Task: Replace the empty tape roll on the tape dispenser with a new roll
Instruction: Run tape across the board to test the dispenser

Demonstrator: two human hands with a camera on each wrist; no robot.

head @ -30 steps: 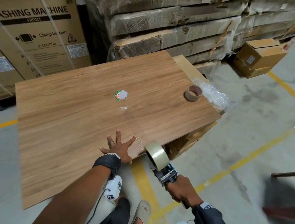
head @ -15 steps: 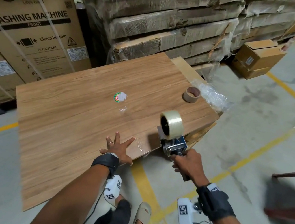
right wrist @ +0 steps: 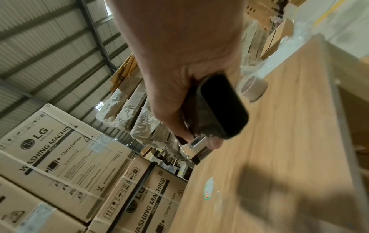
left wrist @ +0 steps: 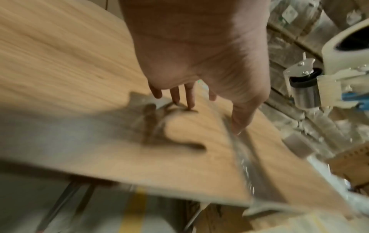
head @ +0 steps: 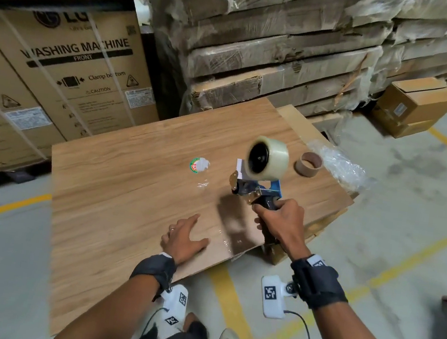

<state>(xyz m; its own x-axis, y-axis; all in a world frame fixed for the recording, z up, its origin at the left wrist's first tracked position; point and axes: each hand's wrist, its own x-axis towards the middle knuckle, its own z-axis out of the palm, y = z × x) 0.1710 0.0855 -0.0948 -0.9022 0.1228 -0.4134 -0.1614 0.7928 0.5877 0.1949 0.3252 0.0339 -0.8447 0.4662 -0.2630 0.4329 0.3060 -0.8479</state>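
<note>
new roll (head: 268, 159) was seen mounted on dispenser (head: 256, 192), gripped by right hand (head: 280, 223); empty core (head: 308, 164) was set aside on board (head: 124, 213); left hand (head: 182, 239) was laid flat, fingers spread; threading apparently remained.

Your tape dispenser (head: 259, 194) hangs above the board (head: 126, 198); empty core (head: 308, 164) behind it (sticker (head: 198, 165) to its left); cartons (head: 66, 72) beyond.

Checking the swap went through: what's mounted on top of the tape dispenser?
A full clear tape roll sits on the tape dispenser. The hub inside shows only as dark.
</note>
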